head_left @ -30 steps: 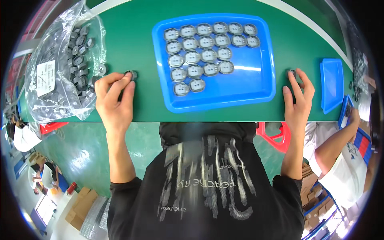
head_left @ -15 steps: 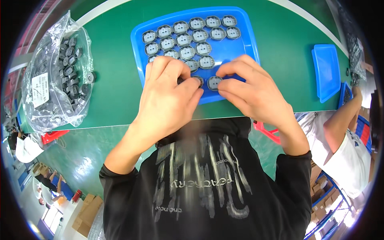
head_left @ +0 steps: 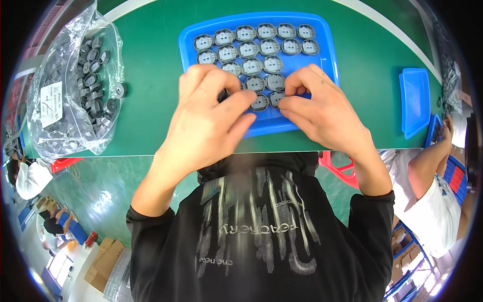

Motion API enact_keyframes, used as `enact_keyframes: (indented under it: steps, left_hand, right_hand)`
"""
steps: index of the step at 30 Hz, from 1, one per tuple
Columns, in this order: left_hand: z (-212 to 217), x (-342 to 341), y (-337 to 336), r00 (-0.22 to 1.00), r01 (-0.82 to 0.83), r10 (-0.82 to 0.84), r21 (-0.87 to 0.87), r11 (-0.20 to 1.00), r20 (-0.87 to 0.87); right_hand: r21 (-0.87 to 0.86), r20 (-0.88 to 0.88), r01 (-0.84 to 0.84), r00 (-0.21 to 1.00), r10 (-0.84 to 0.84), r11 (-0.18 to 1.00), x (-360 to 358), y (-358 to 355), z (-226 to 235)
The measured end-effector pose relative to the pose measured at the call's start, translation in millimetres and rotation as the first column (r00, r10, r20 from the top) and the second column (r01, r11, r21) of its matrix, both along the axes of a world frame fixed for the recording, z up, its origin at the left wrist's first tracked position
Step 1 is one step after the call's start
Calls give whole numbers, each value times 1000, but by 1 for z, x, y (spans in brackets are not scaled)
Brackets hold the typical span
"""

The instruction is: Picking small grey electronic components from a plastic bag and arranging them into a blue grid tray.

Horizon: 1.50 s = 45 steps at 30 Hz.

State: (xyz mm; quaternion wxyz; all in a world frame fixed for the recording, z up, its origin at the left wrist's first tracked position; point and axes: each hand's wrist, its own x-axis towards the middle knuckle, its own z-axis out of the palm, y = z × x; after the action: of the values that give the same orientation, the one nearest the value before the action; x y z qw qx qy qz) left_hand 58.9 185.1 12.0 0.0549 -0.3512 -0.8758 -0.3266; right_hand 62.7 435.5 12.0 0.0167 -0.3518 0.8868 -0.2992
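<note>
Right hand (head_left: 324,108) has nudged its oval grey piece (head_left: 275,98) inward since half a second ago, closing up the gap to the neighbouring piece (head_left: 259,103) by the left hand (head_left: 209,113). It's down in the blue tray (head_left: 312,76), just left of the right hand's fingertips, with rows of matching pieces (head_left: 245,33) stretching away beyond both hands. Right thumb and finger are drawn narrow on the end of it, so I'd call that a pinch. Left one's trickier: fingertips are right at the neighbour's edge, but the hand hides too much and I can't tell if it's gripping anything.

Handling-wise, my guess is light, stiff moulded plastic. Shouldn't squash, but a smooth rim like that could skate out of dry fingertips, and the fine comb-like ribs along one side are the bit I'd go easy on. I'd take it by the rounded ends, thumb against finger, and stay off the face.

Looks: rounded oval, dark grey rim, paler insert. Fingers crowd this one, but the matching ones past them show little dark holes in the middle.
</note>
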Motion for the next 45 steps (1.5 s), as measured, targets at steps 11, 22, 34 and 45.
enact_keyframes:
  steps: [11,22,34,45]
  left_hand:
    - [0,-6,-32,1000,-24,23,-100,995,-6]
    - [14,-16,-147,720,-692,679,-72,719,-141]
    - [21,-17,-180,794,-591,608,-223,776,11]
    - [-31,7,-96,944,-321,327,89,943,-54]
  right_hand:
    - [-70,26,39,999,-38,997,-5,-13,13]
    - [-109,-184,-248,957,226,962,-78,-142,21]
    - [-188,-13,-365,929,369,912,-146,-216,-14]
    - [-291,510,603,755,-413,742,-33,76,13]
